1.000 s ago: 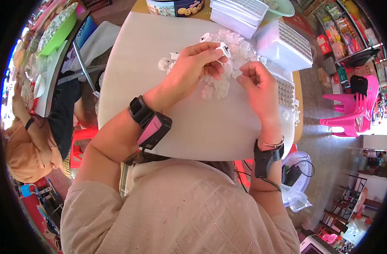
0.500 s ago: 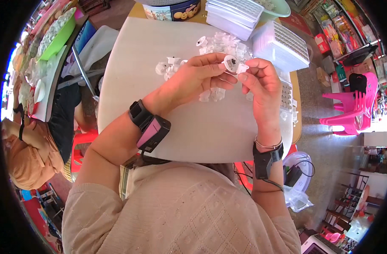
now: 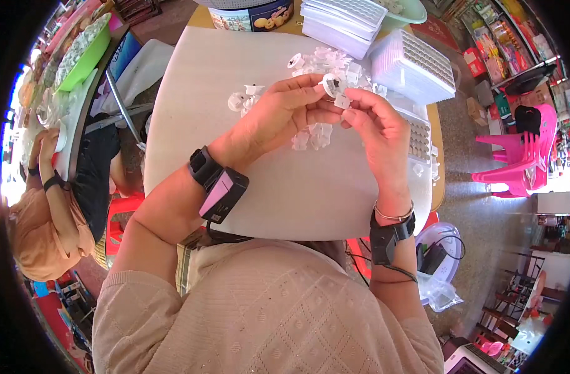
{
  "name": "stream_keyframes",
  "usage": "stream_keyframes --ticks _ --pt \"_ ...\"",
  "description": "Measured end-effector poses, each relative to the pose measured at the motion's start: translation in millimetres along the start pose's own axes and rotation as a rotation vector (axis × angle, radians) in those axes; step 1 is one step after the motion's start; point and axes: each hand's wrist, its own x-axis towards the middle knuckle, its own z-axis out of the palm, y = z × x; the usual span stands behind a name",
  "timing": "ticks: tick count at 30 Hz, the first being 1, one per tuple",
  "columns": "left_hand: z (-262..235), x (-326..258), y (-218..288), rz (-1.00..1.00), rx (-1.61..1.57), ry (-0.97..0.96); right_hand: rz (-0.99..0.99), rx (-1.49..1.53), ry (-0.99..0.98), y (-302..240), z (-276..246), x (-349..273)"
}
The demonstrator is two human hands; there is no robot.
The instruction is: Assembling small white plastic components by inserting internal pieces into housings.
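Note:
Over the white tabletop (image 3: 285,202), my left hand (image 3: 275,112) pinches a round white plastic part (image 3: 331,83) with a dark middle between thumb and fingers. My right hand (image 3: 385,134) is closed on a small whitish plastic piece (image 3: 342,101), held against the round part's lower edge; whether the two are joined I cannot tell. Beyond my fingers lies a loose heap of clear and white plastic parts (image 3: 319,57). A smaller cluster of white parts (image 3: 237,100) sits left of my left hand, and some clear pieces (image 3: 313,137) lie just below my fingers.
Stacked white trays (image 3: 341,28) and a second tray stack (image 3: 416,65) stand at the far right, with a tray of round cells (image 3: 420,140) beside my right hand. A round tin (image 3: 254,15) is at the back. Another person (image 3: 48,230) sits at left; a pink chair (image 3: 516,159) stands at right.
Both hands have shifted slightly left and the round part has turned and moved up-left. The small piece now sits below it. The other person's arms have moved up toward their table.

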Motion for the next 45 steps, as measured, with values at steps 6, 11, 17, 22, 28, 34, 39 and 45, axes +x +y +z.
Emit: stream_keyframes --ticks 6,11,17,22,28,34,39,45 --pt "-7 3 -1 0.023 -0.058 0.031 -0.008 -0.022 0.002 -5 1 -1" --pt "-2 3 1 0.055 -0.096 0.066 0.006 -0.099 0.065 -1 0 0" --pt "2 -1 2 0.059 -0.033 0.093 -0.028 -0.183 0.075 -5 2 -1" --pt "-2 0 1 0.048 -0.032 0.054 -0.091 -0.237 0.093 -3 2 0" --pt "3 -2 4 0.031 0.024 0.035 -0.149 -0.22 0.118 -1 0 -2" --pt "4 -3 1 0.03 0.216 -0.03 -0.233 -0.146 0.156 -2 0 -1" --pt "8 -5 3 -0.023 0.279 -0.031 -0.289 -0.304 0.135 -3 -2 0" --pt "11 -7 2 -0.005 0.335 -0.049 -0.326 -0.372 0.135 -4 0 0"
